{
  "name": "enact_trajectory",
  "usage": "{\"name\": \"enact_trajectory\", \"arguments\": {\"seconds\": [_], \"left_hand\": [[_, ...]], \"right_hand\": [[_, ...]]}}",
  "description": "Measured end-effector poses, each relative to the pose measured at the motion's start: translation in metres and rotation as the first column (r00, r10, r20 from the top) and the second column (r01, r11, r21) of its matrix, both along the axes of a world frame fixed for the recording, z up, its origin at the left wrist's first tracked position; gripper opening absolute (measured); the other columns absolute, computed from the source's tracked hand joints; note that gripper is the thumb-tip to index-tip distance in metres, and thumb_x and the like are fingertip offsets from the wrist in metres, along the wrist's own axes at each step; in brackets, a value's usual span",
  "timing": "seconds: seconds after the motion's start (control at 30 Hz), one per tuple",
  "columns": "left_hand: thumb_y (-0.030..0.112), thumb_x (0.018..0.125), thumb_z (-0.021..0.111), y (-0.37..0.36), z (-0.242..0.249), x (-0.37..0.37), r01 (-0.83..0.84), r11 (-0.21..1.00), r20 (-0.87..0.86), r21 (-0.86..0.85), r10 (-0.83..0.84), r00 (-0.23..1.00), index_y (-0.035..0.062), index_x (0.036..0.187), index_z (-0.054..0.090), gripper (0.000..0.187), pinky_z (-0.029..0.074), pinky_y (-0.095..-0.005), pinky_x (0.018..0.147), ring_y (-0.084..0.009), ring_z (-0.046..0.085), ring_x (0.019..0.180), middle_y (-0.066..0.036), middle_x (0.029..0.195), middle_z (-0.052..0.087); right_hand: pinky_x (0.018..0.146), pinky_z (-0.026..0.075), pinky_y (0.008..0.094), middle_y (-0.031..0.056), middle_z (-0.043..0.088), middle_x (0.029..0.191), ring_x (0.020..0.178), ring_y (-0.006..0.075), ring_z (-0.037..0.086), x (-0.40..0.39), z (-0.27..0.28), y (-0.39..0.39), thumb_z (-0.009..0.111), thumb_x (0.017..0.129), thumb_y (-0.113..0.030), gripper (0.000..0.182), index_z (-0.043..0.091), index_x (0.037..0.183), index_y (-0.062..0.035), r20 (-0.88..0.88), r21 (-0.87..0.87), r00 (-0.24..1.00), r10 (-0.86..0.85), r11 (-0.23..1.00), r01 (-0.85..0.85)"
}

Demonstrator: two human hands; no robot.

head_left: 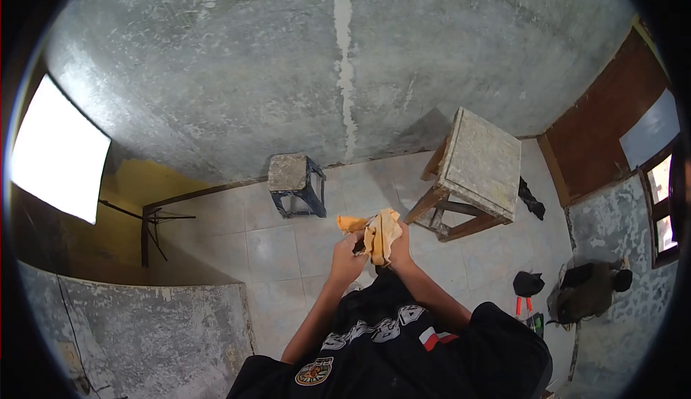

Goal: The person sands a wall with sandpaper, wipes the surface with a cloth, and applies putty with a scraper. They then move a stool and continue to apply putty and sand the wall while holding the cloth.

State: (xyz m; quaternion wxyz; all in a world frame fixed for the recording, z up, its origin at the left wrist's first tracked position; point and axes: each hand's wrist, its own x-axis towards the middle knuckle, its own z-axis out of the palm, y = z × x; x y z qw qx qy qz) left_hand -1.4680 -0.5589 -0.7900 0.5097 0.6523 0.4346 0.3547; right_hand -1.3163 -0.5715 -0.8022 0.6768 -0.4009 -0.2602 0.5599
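Here, an orange cloth (376, 233) is held up in front of the chest, between both hands and well above the tiled floor (281, 255). The left hand (348, 255) is closed under the cloth's lower edge, with something small and dark seemingly gripped there; what it is cannot be told. The right hand (399, 248) is wrapped behind the cloth, its fingers largely covered by the folds, so their exact grip cannot be made out, though the cloth is clearly pinched by them. The cloth is judged to be light, soft and limp: it hangs in loose folds and would slump wherever it is not supported, so it is best taken by a bunched handful or by a corner. A wooden stool (479, 172) is seen just beyond the hands, and a smaller dark stool (295, 183) stands against the wall (252, 75). Dark bags and red-handled pliers (524, 304) lie on the floor at right, too small to detail.
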Motion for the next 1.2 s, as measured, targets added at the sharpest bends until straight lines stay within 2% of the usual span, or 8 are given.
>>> {"name": "enact_trajectory", "arguments": {"seconds": [0.17, 0.27, 0.37, 0.5, 0.57, 0.67, 1.1, 1.2], "left_hand": [[-0.013, 0.087, 0.063, 0.022, -0.024, 0.027, 0.158, 0.975, 0.197, -0.160, -0.125, 0.972, -0.0037, 0.130, 0.061, 0.043, 0.054, -0.0311, 0.096, -0.0191, 0.069, 0.110, -0.012, 0.118, 0.071], [-0.013, 0.090, 0.062, 0.043, -0.030, 0.049, 0.121, 0.982, 0.274, -0.147, -0.077, 0.959, -0.0026, 0.133, 0.058, 0.044, 0.055, -0.0314, 0.094, -0.0196, 0.069, 0.110, -0.011, 0.118, 0.071], [-0.013, 0.089, 0.063, 0.073, -0.035, 0.062, 0.078, 0.977, 0.215, -0.198, -0.034, 0.976, -0.0026, 0.131, 0.057, 0.044, 0.056, -0.0310, 0.092, -0.0202, 0.070, 0.109, -0.012, 0.118, 0.070], [-0.011, 0.086, 0.066, 0.119, -0.039, 0.077, 0.057, 0.989, 0.105, -0.136, -0.043, 0.994, -0.0024, 0.125, 0.052, 0.042, 0.058, -0.0328, 0.086, -0.0232, 0.073, 0.102, -0.016, 0.111, 0.072], [-0.008, 0.083, 0.068, 0.136, -0.035, 0.086, 0.005, 0.993, -0.118, -0.121, -0.020, 0.993, -0.0013, 0.120, 0.046, 0.044, 0.060, -0.0348, 0.080, -0.0276, 0.076, 0.093, -0.020, 0.099, 0.073], [-0.006, 0.080, 0.068, 0.160, -0.051, 0.100, 0.019, 0.992, -0.200, -0.122, -0.043, 0.979, -0.0004, 0.118, 0.043, 0.046, 0.060, -0.0363, 0.076, -0.0311, 0.077, 0.087, -0.021, 0.090, 0.073], [-0.003, 0.080, 0.072, 0.244, -0.040, 0.150, 0.148, 0.979, -0.285, -0.138, -0.182, 0.941, -0.0016, 0.114, 0.047, 0.043, 0.060, -0.0341, 0.074, -0.0262, 0.077, 0.083, -0.020, 0.087, 0.075], [-0.001, 0.082, 0.077, 0.254, -0.033, 0.133, 0.181, 0.901, -0.210, -0.395, -0.280, 0.937, -0.0002, 0.117, 0.047, 0.046, 0.058, -0.0322, 0.071, -0.0202, 0.074, 0.078, -0.018, 0.089, 0.075]], "right_hand": [[0.076, 0.057, 0.0307, 0.0058, 0.071, 0.098, 0.086, 0.0163, 0.070, 0.024, -0.017, 0.017, 0.061, 0.099, -0.008, 0.011, 0.066, 0.106, -0.0007, -0.091, -0.151, 0.986, -0.138, 0.981, 0.124], [0.074, 0.058, 0.0319, 0.0068, 0.071, 0.098, 0.084, 0.0178, 0.071, 0.040, -0.036, 0.047, 0.059, 0.100, -0.010, 0.014, 0.067, 0.107, -0.0007, -0.090, -0.256, 0.978, -0.189, 0.953, 0.160], [0.075, 0.059, 0.0327, 0.0074, 0.071, 0.098, 0.085, 0.0184, 0.072, 0.049, -0.048, 0.075, 0.059, 0.100, -0.012, 0.017, 0.067, 0.109, -0.0008, -0.242, -0.312, 0.949, -0.200, 0.943, 0.119], [0.079, 0.060, 0.0347, 0.0084, 0.072, 0.101, 0.088, 0.0201, 0.073, 0.057, -0.091, 0.120, 0.057, 0.099, -0.012, 0.020, 0.067, 0.111, -0.0007, -0.164, -0.274, 0.972, -0.165, 0.955, 0.116], [0.080, 0.060, 0.0360, 0.0103, 0.071, 0.104, 0.089, 0.0220, 0.073, 0.059, -0.102, 0.133, 0.055, 0.099, -0.013, 0.023, 0.067, 0.113, 0.0014, -0.219, -0.250, 0.952, -0.216, 0.955, 0.159], [0.076, 0.060, 0.0343, 0.0120, 0.071, 0.100, 0.083, 0.0214, 0.072, 0.070, -0.124, 0.158, 0.052, 0.100, -0.014, 0.026, 0.066, 0.113, 0.0038, -0.281, -0.304, 0.918, -0.280, 0.933, 0.191], [0.074, 0.060, 0.0352, 0.0134, 0.072, 0.099, 0.084, 0.0229, 0.073, 0.130, -0.132, 0.230, 0.049, 0.097, -0.011, 0.029, 0.068, 0.111, 0.0061, -0.148, -0.402, 0.949, -0.279, 0.893, 0.200], [0.079, 0.060, 0.0382, 0.0125, 0.072, 0.101, 0.089, 0.0252, 0.073, 0.146, -0.184, 0.238, 0.047, 0.098, -0.016, 0.033, 0.068, 0.113, 0.0050, 0.053, -0.297, 0.897, -0.439, 0.851, 0.434]]}}
